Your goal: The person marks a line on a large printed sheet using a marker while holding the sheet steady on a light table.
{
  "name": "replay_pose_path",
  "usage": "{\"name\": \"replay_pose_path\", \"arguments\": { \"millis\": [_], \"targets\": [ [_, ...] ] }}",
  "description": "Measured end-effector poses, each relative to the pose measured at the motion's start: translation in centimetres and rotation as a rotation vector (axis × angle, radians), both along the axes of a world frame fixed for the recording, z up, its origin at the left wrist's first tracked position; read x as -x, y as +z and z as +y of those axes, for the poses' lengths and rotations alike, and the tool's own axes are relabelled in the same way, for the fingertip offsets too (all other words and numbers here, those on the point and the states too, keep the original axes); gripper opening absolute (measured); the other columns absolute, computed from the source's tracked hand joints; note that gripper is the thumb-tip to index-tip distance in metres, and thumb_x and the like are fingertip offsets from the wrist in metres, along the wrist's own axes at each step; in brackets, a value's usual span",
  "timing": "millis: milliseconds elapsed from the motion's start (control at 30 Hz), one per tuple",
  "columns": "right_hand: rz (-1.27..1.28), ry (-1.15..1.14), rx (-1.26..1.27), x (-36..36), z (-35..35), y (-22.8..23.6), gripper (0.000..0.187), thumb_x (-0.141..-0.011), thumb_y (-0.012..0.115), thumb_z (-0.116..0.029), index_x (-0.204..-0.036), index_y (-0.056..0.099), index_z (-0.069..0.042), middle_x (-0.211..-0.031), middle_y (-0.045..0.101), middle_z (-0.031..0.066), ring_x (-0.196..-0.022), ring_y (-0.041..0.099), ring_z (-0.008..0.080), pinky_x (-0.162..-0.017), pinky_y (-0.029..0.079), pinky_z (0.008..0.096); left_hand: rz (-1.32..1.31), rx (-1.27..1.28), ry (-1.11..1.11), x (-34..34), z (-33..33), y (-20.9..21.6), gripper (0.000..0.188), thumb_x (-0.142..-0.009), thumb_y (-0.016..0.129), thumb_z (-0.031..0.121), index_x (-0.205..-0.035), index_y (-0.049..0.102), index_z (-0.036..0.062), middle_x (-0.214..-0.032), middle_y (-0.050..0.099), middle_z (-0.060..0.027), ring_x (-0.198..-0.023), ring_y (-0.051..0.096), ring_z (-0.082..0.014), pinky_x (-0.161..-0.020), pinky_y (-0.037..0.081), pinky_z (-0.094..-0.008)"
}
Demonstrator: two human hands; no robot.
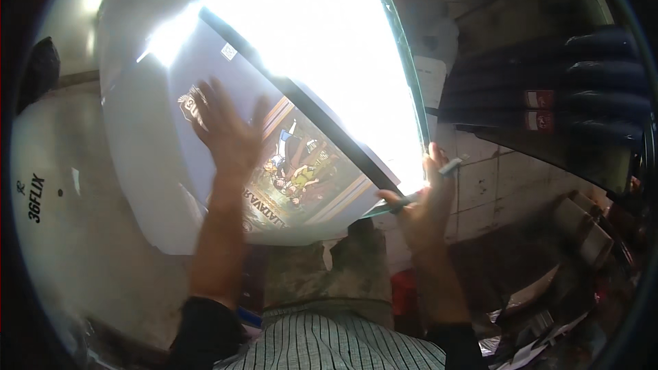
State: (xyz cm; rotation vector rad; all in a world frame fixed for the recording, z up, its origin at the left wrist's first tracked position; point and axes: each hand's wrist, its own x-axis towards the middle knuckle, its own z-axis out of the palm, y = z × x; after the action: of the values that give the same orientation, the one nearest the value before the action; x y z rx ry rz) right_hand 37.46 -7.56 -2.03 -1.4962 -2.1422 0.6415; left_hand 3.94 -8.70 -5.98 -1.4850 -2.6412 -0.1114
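Note:
My left hand [229, 130] lies flat with fingers spread on a printed picture sheet [301, 171] that sits under a large glass pane [404, 62] with a greenish edge. A long dark strip [308, 103] runs diagonally across the pane over the picture. My right hand [425, 199] grips a slim pen-like tool [449, 166] and rests at the pane's lower right edge, close to the strip's end. Strong glare whitens much of the glass.
A white work surface [75, 233] lies to the left. A tiled floor [493, 192] shows at the right, with dark rolled or stacked material [589, 82] beyond it and scraps and clutter [548, 322] at the lower right.

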Motion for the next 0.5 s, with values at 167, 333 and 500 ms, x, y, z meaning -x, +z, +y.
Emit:
{"name": "replay_pose_path", "arguments": {
  "millis": [167,333,500],
  "targets": [
    [0.113,-0.187,0.250,0.0,-0.9,-1.1,0.092,-0.079,0.080,-0.050,-0.145,0.037,-0.002,-0.140,0.048,0.0276,-0.124,0.052,0.0404,-0.102,0.043,0.0500,-0.154,0.047,-0.219,-3.4,-0.6,2.0,0.099,-0.087,0.063,0.062,-0.155,0.023,0.0018,-0.163,0.020,-0.0197,-0.151,0.016,-0.0407,-0.115,0.014,-0.0675],
    [0.073,-0.156,0.509,-5.4,0.7,1.3,0.030,-0.097,0.063,-0.011,-0.124,0.055,0.000,-0.091,0.064,0.0116,-0.081,0.061,0.0203,-0.075,0.050,0.0344,-0.308,0.248,-0.890,-1.7,4.6,2.4,0.099,-0.083,0.054,0.075,-0.154,0.034,0.0085,-0.163,0.027,-0.0073,-0.152,0.019,-0.0298,-0.121,0.009,-0.0595],
    [0.004,-0.247,0.231,-7.4,-1.3,-1.8,0.030,-0.099,0.057,-0.013,-0.125,0.054,0.003,-0.117,0.059,0.0204,-0.106,0.059,0.0304,-0.094,0.045,0.0403,-0.198,0.176,-1.203,1.1,5.2,0.9,0.095,-0.085,0.047,0.079,-0.154,0.034,0.0155,-0.165,0.024,-0.0016,-0.153,0.015,-0.0243,-0.123,0.005,-0.0574]
  ]
}}
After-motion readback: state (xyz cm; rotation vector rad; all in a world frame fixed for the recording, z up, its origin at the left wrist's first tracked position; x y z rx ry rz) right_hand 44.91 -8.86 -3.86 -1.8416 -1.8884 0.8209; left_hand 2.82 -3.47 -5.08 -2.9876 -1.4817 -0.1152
